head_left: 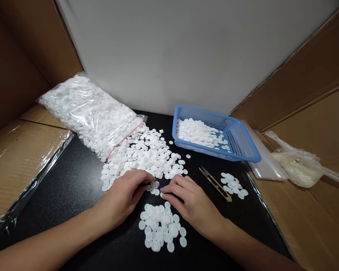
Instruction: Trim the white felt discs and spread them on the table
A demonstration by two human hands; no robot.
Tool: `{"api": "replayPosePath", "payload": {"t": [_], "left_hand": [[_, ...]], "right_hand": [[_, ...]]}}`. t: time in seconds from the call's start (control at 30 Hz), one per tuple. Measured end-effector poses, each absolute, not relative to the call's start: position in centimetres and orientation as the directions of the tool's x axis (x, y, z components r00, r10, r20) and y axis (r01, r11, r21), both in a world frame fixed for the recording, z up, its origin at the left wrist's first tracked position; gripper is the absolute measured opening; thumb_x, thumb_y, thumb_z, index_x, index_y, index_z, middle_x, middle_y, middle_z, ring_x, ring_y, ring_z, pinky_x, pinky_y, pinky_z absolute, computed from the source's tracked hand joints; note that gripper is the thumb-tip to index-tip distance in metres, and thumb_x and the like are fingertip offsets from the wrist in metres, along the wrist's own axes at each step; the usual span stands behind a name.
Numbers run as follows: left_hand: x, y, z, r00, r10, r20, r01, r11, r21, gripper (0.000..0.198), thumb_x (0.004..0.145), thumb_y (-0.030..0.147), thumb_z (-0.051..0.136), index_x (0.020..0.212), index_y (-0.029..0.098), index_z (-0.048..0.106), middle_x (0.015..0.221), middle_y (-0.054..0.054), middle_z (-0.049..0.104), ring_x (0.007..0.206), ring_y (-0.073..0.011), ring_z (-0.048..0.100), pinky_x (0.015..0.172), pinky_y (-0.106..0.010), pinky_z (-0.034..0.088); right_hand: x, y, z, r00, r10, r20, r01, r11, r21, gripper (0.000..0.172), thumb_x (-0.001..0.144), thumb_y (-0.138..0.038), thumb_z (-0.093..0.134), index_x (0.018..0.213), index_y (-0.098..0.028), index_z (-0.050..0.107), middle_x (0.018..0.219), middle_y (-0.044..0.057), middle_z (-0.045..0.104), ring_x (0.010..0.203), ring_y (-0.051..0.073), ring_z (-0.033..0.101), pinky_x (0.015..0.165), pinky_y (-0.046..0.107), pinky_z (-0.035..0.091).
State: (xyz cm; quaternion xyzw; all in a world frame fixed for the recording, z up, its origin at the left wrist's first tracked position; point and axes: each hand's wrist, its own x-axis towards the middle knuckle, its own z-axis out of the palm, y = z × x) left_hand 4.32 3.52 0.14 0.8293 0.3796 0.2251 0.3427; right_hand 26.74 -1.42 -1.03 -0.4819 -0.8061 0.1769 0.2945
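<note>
Centrally, several white discs (155, 184) lie on the black tabletop (84, 162) between your left hand (125, 194) and right hand (189, 195); both sets of fingers curl close to them, but whether either pinches one cannot be told. Apparently you are separating discs, and the next move calls for light fingertip control. Outward: the nearer disc cluster (159, 227), the loose heap (147, 156), thread snips (214, 183), zip bag (87, 109), blue basket (244, 141).
</note>
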Motion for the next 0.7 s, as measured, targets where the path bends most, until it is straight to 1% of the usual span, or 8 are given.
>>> {"api": "replayPosePath", "payload": {"t": [0.1,0.2,0.27,0.37,0.43,0.5,0.6,0.7], "left_hand": [[4.5,3.3,0.2,0.672,0.728,0.14,0.478,-0.57,0.668,0.025,0.089,0.004,0.062,0.103,0.024,0.058,0.097,0.001,0.064,0.091,-0.0188,0.06,0.078,-0.031,0.047],[4.9,3.2,0.0,0.72,0.673,0.17,0.51,-0.679,0.529,0.019,0.088,0.006,0.067,0.096,0.02,0.058,0.093,-0.002,0.06,0.088,-0.021,0.055,0.075,-0.033,0.042],[5.0,3.2,-0.2,0.745,0.641,0.184,0.517,-0.729,0.449,0.011,0.092,0.009,0.065,0.088,0.018,0.058,0.089,-0.002,0.058,0.084,-0.0211,0.052,0.072,-0.034,0.04],[5.1,3.3,-0.3,0.774,0.604,0.19,0.503,-0.769,0.395,0.014,0.098,0.014,0.056,0.085,0.017,0.058,0.087,-0.003,0.057,0.081,-0.0207,0.049,0.071,-0.034,0.037],[5.0,3.3,-0.1,0.771,0.606,0.197,0.506,-0.77,0.389,0.015,0.099,0.013,0.054,0.085,0.016,0.059,0.087,-0.003,0.057,0.081,-0.0206,0.049,0.072,-0.034,0.036],[4.8,3.3,0.5,0.739,0.648,0.186,0.526,-0.727,0.441,0.013,0.096,0.011,0.057,0.085,0.017,0.06,0.086,-0.002,0.057,0.081,-0.0202,0.05,0.073,-0.034,0.036],[4.5,3.0,1.4,0.69,0.721,0.069,0.558,-0.59,0.583,0.01,0.092,0.012,0.062,0.085,0.019,0.064,0.085,-0.001,0.057,0.082,-0.0197,0.052,0.074,-0.034,0.037],[4.3,2.9,1.7,0.693,0.721,-0.023,0.604,-0.563,0.564,0.012,0.091,0.014,0.065,0.081,0.02,0.066,0.084,-0.001,0.057,0.082,-0.021,0.053,0.074,-0.035,0.035]], "right_hand": [[26.5,-1.4,-0.9,-0.371,0.881,0.292,0.649,0.471,-0.598,0.013,0.09,-0.008,0.065,0.086,-0.021,0.064,0.081,0.0,0.064,0.075,0.015,0.06,0.071,0.029,0.047],[26.4,-1.3,-0.7,-0.335,0.88,0.338,0.663,0.475,-0.579,0.016,0.091,-0.007,0.06,0.083,-0.021,0.06,0.078,-0.001,0.063,0.073,0.015,0.059,0.069,0.03,0.044],[26.4,-1.3,-0.5,-0.343,0.867,0.363,0.669,0.496,-0.553,0.015,0.092,-0.009,0.06,0.083,-0.021,0.061,0.077,0.0,0.063,0.073,0.016,0.06,0.069,0.031,0.042],[26.3,-1.2,-0.3,-0.379,0.879,0.289,0.626,0.473,-0.619,0.015,0.093,-0.015,0.065,0.08,-0.022,0.062,0.077,-0.001,0.065,0.074,0.016,0.062,0.072,0.032,0.044],[26.3,-1.1,-0.3,-0.346,0.907,0.24,0.623,0.413,-0.664,0.015,0.094,-0.014,0.064,0.081,-0.022,0.061,0.077,-0.002,0.066,0.073,0.016,0.063,0.072,0.031,0.046],[26.1,-1.0,-0.3,-0.303,0.924,0.235,0.648,0.38,-0.66,0.015,0.094,-0.011,0.061,0.084,-0.022,0.061,0.079,-0.002,0.067,0.074,0.016,0.063,0.071,0.03,0.046],[25.7,-0.9,-0.7,-0.339,0.902,0.269,0.675,0.432,-0.598,0.012,0.093,-0.013,0.065,0.086,-0.022,0.062,0.08,-0.002,0.067,0.074,0.015,0.063,0.071,0.03,0.046],[25.2,-0.9,-1.3,-0.407,0.844,0.35,0.691,0.535,-0.486,0.009,0.092,-0.018,0.069,0.086,-0.02,0.062,0.08,0.0,0.066,0.073,0.016,0.061,0.07,0.031,0.044]]}}
